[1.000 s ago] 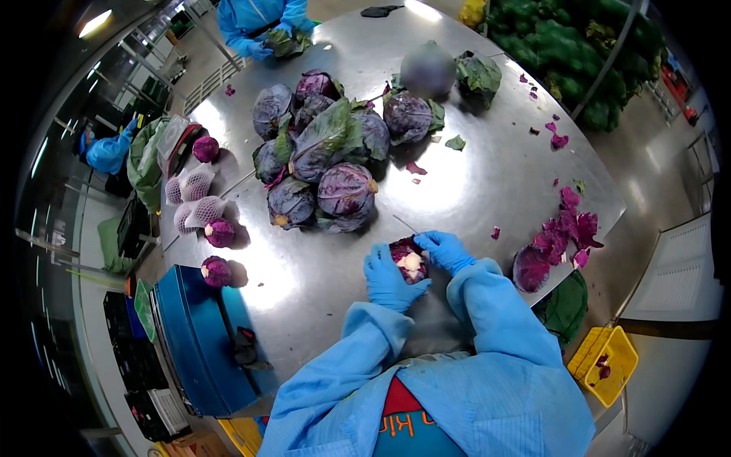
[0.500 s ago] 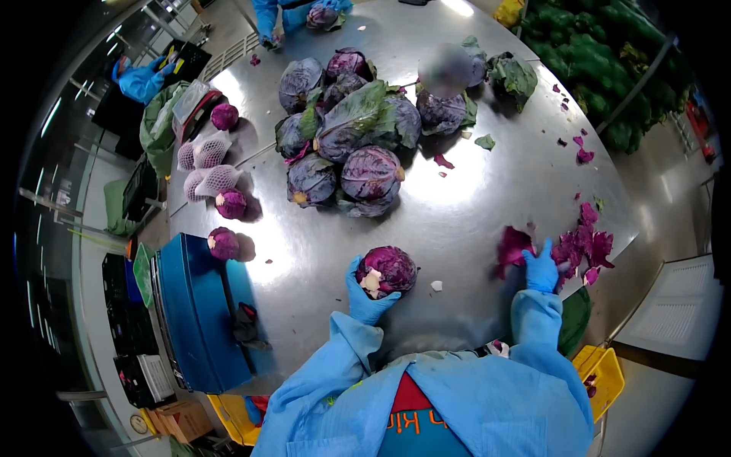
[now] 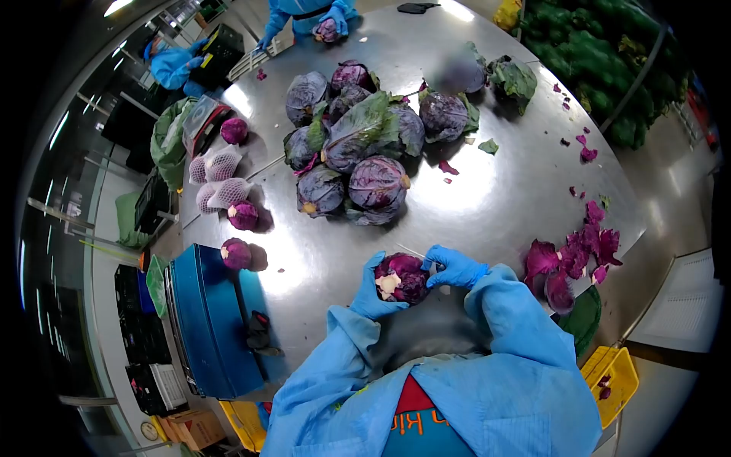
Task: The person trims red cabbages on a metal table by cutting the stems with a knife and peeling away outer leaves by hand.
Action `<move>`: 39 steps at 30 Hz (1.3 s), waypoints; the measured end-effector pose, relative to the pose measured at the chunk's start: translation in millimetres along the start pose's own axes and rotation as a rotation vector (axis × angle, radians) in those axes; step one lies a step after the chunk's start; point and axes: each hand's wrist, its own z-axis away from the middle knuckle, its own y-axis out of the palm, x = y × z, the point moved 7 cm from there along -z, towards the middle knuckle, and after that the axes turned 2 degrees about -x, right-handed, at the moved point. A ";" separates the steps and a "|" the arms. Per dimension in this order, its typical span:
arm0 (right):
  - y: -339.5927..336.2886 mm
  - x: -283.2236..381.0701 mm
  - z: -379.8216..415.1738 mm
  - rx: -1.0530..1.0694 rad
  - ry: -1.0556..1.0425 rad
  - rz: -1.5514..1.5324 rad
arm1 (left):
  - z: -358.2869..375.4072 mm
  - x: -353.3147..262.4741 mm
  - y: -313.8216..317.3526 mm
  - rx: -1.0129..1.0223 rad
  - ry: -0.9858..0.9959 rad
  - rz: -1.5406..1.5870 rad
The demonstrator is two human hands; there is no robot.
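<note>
Purple cabbage (image 3: 403, 279) in hand at the near side of a steel desk (image 3: 487, 213)

The left hand (image 3: 371, 292), in a blue glove, cups the cabbage from its left side and below, fingers spread and curved against it. The pale cut stem faces down and to the left. The right hand (image 3: 454, 268), also gloved, is at the upper right of the cabbage with its fingers bent; whether they pinch a leaf or something else cannot be told. A thin pale strip (image 3: 410, 249) shows just beside these fingers, too small to identify.

Beyond the hands lies a heap of leafy cabbages (image 3: 350, 152). To the left, three small purple cabbages (image 3: 236, 254) sit apart from one another, with netted bundles (image 3: 228, 193) near the middle one and a blue box (image 3: 209, 320) nearer the person. To the right, loose purple leaves (image 3: 586, 244) lie in a cluster near the desk's edge. Across the desk, a co-worker (image 3: 308, 9) in blue has one gloved hand on another purple cabbage (image 3: 327, 30).
</note>
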 end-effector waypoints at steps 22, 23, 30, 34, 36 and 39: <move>-86.4 33.0 182.6 -0.800 0.505 -0.504 | -32.4 -69.0 67.6 -0.141 -0.218 -0.692; -105.1 28.2 182.7 -0.905 0.386 0.096 | -34.3 -70.6 70.4 -0.127 -0.230 -0.728; -33.9 7.6 78.1 -0.687 0.303 0.019 | -36.5 -66.0 85.1 -0.014 -0.280 -0.835; -16.1 10.8 44.1 -0.649 0.272 -0.134 | -34.7 -61.5 83.7 -0.065 -0.290 -0.818; -21.7 -4.9 43.6 -0.553 0.321 0.021 | -33.9 -63.9 83.2 -0.014 -0.295 -0.817; -26.2 -18.5 44.1 -0.550 0.229 -0.020 | -34.9 -76.0 86.8 -0.050 -0.297 -0.896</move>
